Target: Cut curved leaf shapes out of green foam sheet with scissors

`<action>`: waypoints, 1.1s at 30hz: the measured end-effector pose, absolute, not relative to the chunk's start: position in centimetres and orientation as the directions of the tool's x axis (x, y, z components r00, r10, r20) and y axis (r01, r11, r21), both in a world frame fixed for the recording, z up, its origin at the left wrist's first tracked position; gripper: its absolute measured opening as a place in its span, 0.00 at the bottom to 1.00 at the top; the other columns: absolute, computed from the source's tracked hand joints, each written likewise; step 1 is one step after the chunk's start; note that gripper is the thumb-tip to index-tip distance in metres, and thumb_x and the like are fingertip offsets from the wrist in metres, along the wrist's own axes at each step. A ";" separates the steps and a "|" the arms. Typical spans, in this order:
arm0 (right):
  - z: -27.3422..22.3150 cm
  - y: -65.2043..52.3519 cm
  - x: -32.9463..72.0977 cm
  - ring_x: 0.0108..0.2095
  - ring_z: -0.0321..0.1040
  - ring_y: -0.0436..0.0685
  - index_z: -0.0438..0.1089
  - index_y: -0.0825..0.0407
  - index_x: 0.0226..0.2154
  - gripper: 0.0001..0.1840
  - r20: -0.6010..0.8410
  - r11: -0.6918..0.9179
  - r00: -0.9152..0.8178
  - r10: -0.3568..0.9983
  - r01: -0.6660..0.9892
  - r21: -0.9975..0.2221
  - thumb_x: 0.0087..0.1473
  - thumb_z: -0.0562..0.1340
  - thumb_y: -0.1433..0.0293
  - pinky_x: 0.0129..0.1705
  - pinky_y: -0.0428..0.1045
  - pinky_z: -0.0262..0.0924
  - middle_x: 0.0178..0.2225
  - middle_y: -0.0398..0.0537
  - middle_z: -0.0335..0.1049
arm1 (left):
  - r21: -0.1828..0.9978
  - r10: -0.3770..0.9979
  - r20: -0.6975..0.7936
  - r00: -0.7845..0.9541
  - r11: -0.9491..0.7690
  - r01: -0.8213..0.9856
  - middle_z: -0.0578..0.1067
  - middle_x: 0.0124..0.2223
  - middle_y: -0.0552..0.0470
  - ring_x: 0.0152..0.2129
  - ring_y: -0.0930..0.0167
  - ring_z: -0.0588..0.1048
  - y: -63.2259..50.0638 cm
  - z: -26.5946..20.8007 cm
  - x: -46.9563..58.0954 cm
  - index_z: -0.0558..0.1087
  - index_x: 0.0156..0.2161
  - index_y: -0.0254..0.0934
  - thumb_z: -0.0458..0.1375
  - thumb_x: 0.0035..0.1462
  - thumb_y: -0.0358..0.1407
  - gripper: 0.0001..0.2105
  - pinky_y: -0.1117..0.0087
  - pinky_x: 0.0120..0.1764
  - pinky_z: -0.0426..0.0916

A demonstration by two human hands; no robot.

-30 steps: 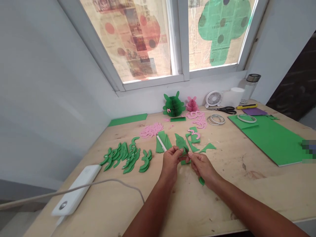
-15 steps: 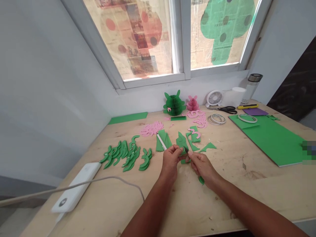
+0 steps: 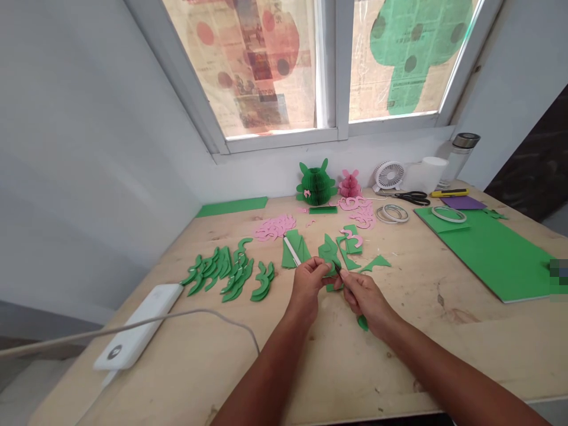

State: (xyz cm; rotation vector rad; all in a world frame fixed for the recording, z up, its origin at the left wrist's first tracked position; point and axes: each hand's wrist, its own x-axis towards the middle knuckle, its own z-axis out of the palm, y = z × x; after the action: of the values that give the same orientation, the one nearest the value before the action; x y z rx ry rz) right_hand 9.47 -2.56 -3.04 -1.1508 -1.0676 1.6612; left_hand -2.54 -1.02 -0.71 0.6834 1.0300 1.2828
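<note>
My left hand point(image 3: 310, 283) pinches a piece of green paper point(image 3: 328, 248) above the middle of the table. Close beside it, my right hand point(image 3: 364, 293) is closed around what look like small scissors point(image 3: 337, 267). Only their dark tip shows, against the paper's edge; the rest is hidden in the fingers. A rounded green piece point(image 3: 362, 323) shows just below my right hand. Around the hands lie green paper offcuts point(image 3: 377, 262) and a pink curved cutout point(image 3: 352, 238). A white pen point(image 3: 291, 251) rests on green paper to the left.
Curved green cutouts point(image 3: 239, 275) lie left, pink ones point(image 3: 276, 227) behind. A green paper figure point(image 3: 316, 186) and a pink one point(image 3: 349, 184) stand by the wall. Black scissors point(image 3: 412, 197), tape rolls point(image 3: 393, 214) and a green sheet point(image 3: 497, 254) are right. A cable point(image 3: 195, 312) crosses a white power bank point(image 3: 139, 325).
The dark tip has shifted slightly against the green paper while both hands keep their grip. The whole view has tilted a little; nothing else on the table has moved.
</note>
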 end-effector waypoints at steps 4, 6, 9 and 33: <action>-3.0 -2.6 9.5 0.11 0.36 0.43 0.66 0.55 0.24 0.24 -0.259 -0.308 -0.251 0.933 -0.179 -0.934 0.50 0.57 0.50 0.14 0.42 0.30 0.10 0.32 0.47 | 0.877 0.972 -0.233 -0.028 0.198 -0.437 0.64 0.17 0.61 0.13 0.77 0.64 -1.0 -0.6 -2.6 0.62 0.21 0.36 0.61 0.36 0.33 0.10 0.69 0.26 0.66; -3.1 -2.6 9.4 0.11 0.36 0.43 0.66 0.55 0.24 0.24 -0.262 -0.316 -0.259 0.930 -0.191 -0.929 0.50 0.57 0.50 0.14 0.42 0.30 0.10 0.32 0.47 | 0.877 0.973 -0.228 -0.025 0.194 -0.439 0.64 0.17 0.61 0.13 0.77 0.64 -1.0 -0.6 -2.7 0.62 0.21 0.36 0.61 0.36 0.33 0.10 0.69 0.26 0.66; -3.3 -2.6 9.5 0.11 0.36 0.42 0.66 0.55 0.24 0.24 -0.263 -0.319 -0.262 0.929 -0.200 -0.927 0.50 0.57 0.50 0.13 0.42 0.30 0.10 0.32 0.47 | 0.877 0.976 -0.218 -0.012 0.191 -0.440 0.64 0.16 0.61 0.12 0.77 0.64 -1.0 -0.5 -2.7 0.62 0.21 0.36 0.61 0.37 0.33 0.10 0.70 0.24 0.65; -2.6 -2.7 9.5 0.11 0.37 0.43 0.66 0.55 0.22 0.24 -0.275 -0.313 -0.232 0.933 -0.143 -0.939 0.49 0.57 0.50 0.13 0.42 0.30 0.09 0.32 0.47 | 0.888 0.975 -0.220 -0.019 0.192 -0.417 0.64 0.17 0.60 0.15 0.77 0.64 -1.0 -0.5 -3.0 0.63 0.19 0.35 0.61 0.36 0.33 0.09 0.71 0.25 0.66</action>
State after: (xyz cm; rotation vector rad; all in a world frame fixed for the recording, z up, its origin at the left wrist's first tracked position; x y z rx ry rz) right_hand 9.47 -2.70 -2.56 -1.1794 -1.0651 1.6685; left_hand -2.96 -1.03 -0.48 0.7114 1.0300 1.2712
